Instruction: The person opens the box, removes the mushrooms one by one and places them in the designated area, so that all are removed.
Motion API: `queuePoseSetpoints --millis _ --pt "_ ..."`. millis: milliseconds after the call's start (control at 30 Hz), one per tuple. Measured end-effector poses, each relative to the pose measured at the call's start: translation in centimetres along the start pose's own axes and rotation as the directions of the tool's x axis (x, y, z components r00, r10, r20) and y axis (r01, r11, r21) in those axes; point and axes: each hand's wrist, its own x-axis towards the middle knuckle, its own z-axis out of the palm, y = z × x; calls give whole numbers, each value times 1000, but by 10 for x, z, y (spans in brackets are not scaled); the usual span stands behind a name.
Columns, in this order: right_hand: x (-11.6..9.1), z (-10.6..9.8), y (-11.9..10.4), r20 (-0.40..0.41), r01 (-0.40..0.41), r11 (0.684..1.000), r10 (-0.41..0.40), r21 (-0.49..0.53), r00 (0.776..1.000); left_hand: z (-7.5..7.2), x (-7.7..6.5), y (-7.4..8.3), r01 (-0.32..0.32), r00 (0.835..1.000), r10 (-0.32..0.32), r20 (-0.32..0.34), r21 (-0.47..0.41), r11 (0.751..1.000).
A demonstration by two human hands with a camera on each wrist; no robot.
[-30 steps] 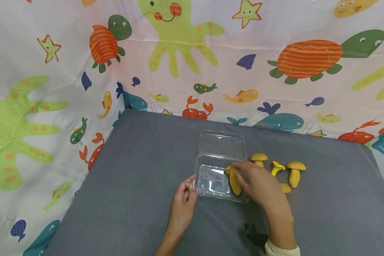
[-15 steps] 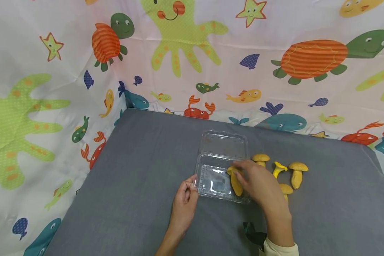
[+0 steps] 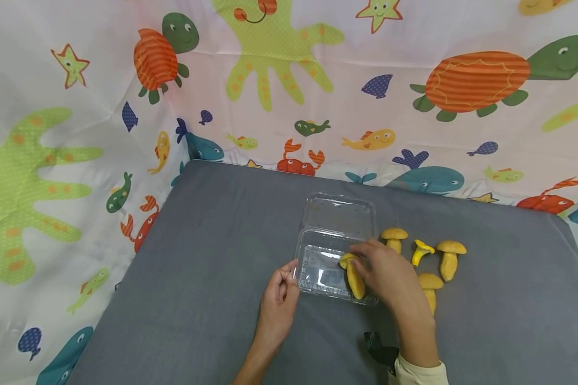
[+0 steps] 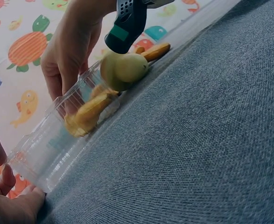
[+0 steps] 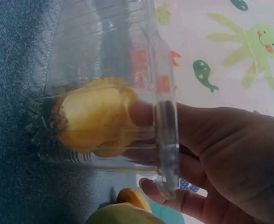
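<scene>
A clear plastic clamshell box (image 3: 313, 291) lies with its lid (image 3: 339, 214) folded back. My left hand (image 3: 279, 302) pinches the box's left rim between thumb and fingers, also seen at the edge of the left wrist view. Over the right side of the box, my right hand (image 3: 390, 278) reaches in and grips a yellow mushroom (image 3: 355, 279) by its upper part. Through the box wall in the right wrist view, the mushroom (image 5: 90, 116) shows close to the bottom, with the thumb against it. Whether it touches the bottom is hard to tell.
Right of the box stand more mushrooms: one (image 3: 394, 235) beside the lid, a bright yellow trumpet-shaped one (image 3: 420, 251), another (image 3: 450, 262) farther right, and one (image 3: 430, 283) partly behind my right forearm. A patterned curtain (image 3: 270, 123) backs the grey table (image 3: 212, 256).
The mushroom has sunk slightly inside the box, with the right hand still on it. The left hand keeps its hold on the rim. The head view has shifted a little.
</scene>
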Motion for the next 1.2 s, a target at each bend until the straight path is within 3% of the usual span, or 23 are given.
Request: queuePoseSetpoints --millis 533,1200 --pt "3 5 0 11 -10 1000 10 -17 1000 0 -1 0 -25 1000 25 -7 -23 999" --pt "2 8 1 -51 -7 1000 6 -28 999 1 -1 1 -26 1000 26 -14 -35 999"
